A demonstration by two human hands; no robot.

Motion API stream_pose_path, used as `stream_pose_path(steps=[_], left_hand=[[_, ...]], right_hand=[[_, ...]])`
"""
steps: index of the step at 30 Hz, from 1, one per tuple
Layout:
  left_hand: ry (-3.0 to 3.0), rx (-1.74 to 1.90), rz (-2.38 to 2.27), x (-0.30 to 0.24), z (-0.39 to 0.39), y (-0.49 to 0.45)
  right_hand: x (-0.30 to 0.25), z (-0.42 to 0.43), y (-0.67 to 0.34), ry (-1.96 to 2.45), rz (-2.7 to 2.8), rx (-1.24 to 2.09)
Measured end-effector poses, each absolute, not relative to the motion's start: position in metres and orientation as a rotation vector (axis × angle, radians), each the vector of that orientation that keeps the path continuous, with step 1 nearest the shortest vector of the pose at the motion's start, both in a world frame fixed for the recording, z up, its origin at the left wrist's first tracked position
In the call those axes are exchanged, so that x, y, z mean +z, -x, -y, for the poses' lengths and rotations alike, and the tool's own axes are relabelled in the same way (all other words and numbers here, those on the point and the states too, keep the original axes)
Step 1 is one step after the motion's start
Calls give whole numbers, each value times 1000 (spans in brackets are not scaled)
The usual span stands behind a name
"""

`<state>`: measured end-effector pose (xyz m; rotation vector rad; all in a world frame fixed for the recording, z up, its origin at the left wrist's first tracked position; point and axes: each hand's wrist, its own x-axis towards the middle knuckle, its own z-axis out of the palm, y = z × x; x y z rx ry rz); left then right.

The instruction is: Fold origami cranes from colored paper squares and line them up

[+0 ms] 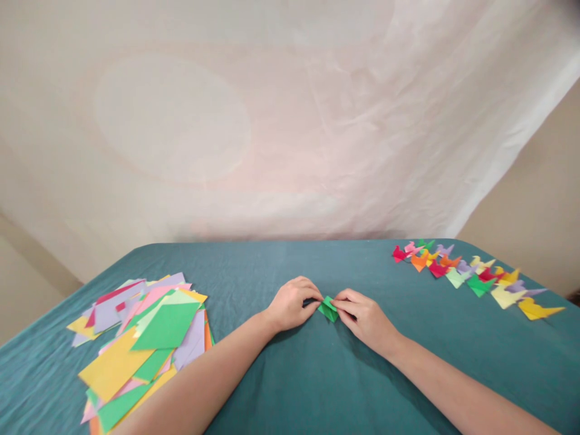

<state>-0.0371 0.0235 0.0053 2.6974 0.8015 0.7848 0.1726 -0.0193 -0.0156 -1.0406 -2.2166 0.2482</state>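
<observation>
Left hand [293,304] and right hand [366,317], each grip narrow, hold folded green paper [328,309], apparently by its edges.

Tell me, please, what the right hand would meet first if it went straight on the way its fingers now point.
The right hand would first meet the green folded paper it is touching, then probably the left hand, though depth is unclear here.
</observation>
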Motion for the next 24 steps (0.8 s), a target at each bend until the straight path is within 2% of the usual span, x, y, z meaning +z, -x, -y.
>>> stream_pose_path(steps=[16,24], left_hand=[[-3180,566,-846,6,-19,25],[-3240,385,-965,11,-13,18]], right_hand=[[-17,17,-172,1026,2217,181],[-18,17,-172,1029,2217,184]])
